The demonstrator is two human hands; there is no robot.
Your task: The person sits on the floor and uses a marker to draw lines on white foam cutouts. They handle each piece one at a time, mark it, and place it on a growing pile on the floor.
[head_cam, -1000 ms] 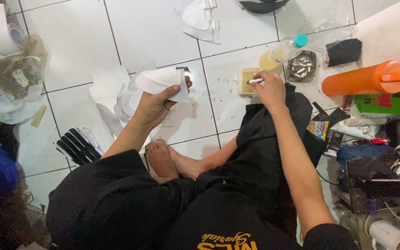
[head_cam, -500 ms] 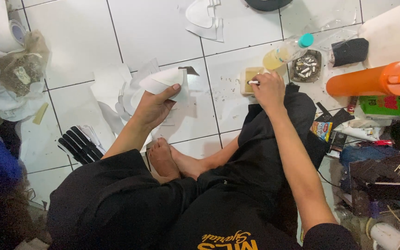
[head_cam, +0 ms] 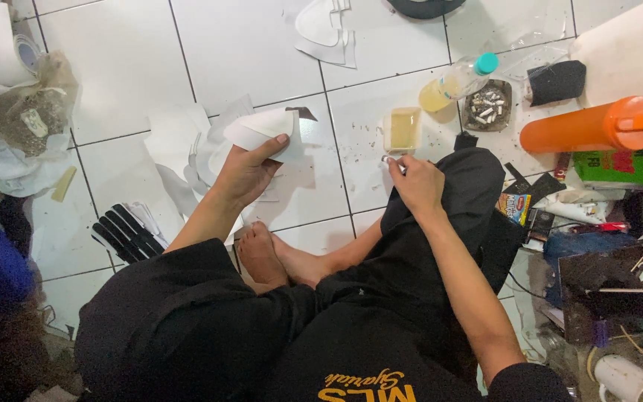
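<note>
Left hand [head_cam: 251, 170]: we pinch a curved white cut piece [head_cam: 266, 132] at eleven o'clock.
Right hand [head_cam: 414, 182]: fingers closed on a small brush [head_cam: 390, 160], below the glue tub [head_cam: 402, 129].
Care: load lightly, we judge.

you sit on a white tiled floor [head_cam: 120, 67] with dark grout, lit evenly from above. past the hands lie paper scraps [head_cam: 321, 26]; right of them, cluttered shelving [head_cam: 619, 275].
</note>
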